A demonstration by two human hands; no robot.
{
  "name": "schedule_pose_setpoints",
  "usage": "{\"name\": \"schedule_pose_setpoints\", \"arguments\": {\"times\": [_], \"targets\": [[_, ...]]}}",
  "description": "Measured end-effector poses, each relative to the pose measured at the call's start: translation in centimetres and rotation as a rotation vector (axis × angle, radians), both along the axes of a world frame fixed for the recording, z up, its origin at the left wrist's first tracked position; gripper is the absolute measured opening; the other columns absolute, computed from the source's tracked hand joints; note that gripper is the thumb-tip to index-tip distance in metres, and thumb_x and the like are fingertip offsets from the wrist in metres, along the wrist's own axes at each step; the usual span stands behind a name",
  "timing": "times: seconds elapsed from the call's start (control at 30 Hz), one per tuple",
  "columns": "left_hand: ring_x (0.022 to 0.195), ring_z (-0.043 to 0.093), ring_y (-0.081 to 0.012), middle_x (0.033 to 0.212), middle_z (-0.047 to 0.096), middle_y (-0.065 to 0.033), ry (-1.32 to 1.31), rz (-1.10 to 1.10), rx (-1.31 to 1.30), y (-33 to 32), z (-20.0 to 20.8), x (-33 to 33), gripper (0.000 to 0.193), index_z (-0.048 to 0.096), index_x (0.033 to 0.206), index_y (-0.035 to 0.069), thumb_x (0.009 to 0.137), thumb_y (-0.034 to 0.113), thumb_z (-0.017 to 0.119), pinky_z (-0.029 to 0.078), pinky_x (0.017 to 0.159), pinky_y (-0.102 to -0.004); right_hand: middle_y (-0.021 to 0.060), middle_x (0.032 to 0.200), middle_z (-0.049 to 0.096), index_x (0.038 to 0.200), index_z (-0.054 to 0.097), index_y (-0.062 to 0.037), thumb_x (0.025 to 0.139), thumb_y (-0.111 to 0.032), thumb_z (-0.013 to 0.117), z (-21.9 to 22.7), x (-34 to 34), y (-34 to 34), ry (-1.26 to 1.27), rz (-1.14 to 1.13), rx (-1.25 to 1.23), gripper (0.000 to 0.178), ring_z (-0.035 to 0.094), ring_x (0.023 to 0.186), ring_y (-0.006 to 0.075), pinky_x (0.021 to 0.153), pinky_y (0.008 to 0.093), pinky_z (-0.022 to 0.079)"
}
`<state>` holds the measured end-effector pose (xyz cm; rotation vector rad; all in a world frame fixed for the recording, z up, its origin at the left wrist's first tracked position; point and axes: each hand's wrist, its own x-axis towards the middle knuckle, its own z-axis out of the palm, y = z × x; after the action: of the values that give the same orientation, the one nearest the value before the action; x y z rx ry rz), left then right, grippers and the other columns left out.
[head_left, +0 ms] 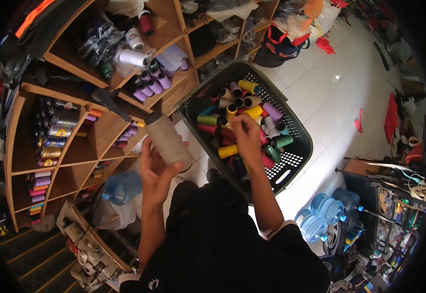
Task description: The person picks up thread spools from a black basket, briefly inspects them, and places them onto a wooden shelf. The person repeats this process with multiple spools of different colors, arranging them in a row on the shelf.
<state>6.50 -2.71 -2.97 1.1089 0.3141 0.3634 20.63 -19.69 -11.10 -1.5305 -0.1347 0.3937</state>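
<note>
- Wooden shelf unit (71,180): one, far left, divided into compartments. One compartment holds a stack of wrapped spools (59,132); at least two bear yellow labels, with print too small to read.
- Sewing machine (93,266): one, at the lower left.
- Blue water jug (123,188): one, beside the shelf unit.
- Purple spools (154,86): at least seven, grouped in a shelf compartment.
- Left hand (155,171): its fingers grip one large beige spool (168,141), thumb across the lower end. The spool is tilted, top toward the upper left, between the shelf unit and the basket. No lettering is legible on it.
- Dark shirt (286,256): one white emblem at the lower left.
- Dark green basket (299,144): one, perforated, with many mixed spools inside; at least five are yellow.
- Right hand (247,132): over the basket contents, fingers bent and drawn together; whether they grip anything cannot be told.
- Blue water jugs (327,207): at least three, on the right.
</note>
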Motion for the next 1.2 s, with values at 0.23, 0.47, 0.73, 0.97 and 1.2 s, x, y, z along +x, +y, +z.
{"name": "schedule_pose_setpoints", "arguments": {"times": [0.23,0.47,0.73,0.97,1.2], "targets": [[0.114,0.055,-0.0364,0.124,0.051,-0.0267,-0.019,-0.031,-0.14,0.8,-0.5,-0.2,0.079,0.027,0.136,0.0,0.07,0.002,0.072,0.044,0.097,-0.0451,0.0099,0.094,0.057,0.099,0.066,-0.0018,0.075,-0.011,0.073,-8.9,3.5,-5.6,-0.435,-0.042,-0.647,0.027,0.058,0.085,0.0192,0.076,0.0292,0.046],[0.115,0.055,-0.0342,0.126,0.05,-0.0276,-0.047,-0.034,-0.13,0.8,-0.3,0.0,0.076,0.031,0.132,0.0,0.069,0.002,0.074,0.044,0.097,-0.0434,0.0102,0.095,0.06,0.101,0.068,-0.0047,0.075,-0.007,0.074,6.2,-3.5,0.6,-0.388,0.217,0.009,0.027,0.06,0.086,0.02,0.075,0.0275,0.048],[0.112,0.055,-0.0254,0.122,0.052,-0.0184,-0.052,-0.012,-0.038,1.2,-0.1,-0.1,0.072,0.033,0.129,0.002,0.07,-0.002,0.074,0.044,0.097,-0.0384,0.0103,0.089,0.059,0.093,0.066,-0.0024,0.077,-0.004,0.07,9.1,-4.2,3.1,-0.603,0.382,0.061,0.017,0.059,0.082,0.0232,0.072,0.031,0.047],[0.11,0.054,-0.021,0.119,0.053,-0.0114,-0.016,0.021,0.023,2.9,0.9,-2.1,0.072,0.035,0.128,0.003,0.07,-0.001,0.077,0.046,0.094,-0.0358,0.0121,0.084,0.048,0.088,0.051,0.0002,0.085,-0.002,0.056,9.4,-4.8,5.6,-0.5,0.543,0.074,0.006,0.051,0.077,0.0258,0.072,0.0324,0.041],[0.111,0.053,-0.0209,0.121,0.052,-0.0109,-0.05,0.098,-0.08,5.1,0.3,-4.9,0.07,0.039,0.128,0.002,0.069,-0.001,0.077,0.046,0.094,-0.0358,0.0099,0.082,0.048,0.087,0.051,-0.0004,0.087,-0.004,0.055,8.7,-6.3,9.3,-0.422,0.634,0.078,0.005,0.049,0.074,0.0215,0.07,0.0299,0.04]]}}
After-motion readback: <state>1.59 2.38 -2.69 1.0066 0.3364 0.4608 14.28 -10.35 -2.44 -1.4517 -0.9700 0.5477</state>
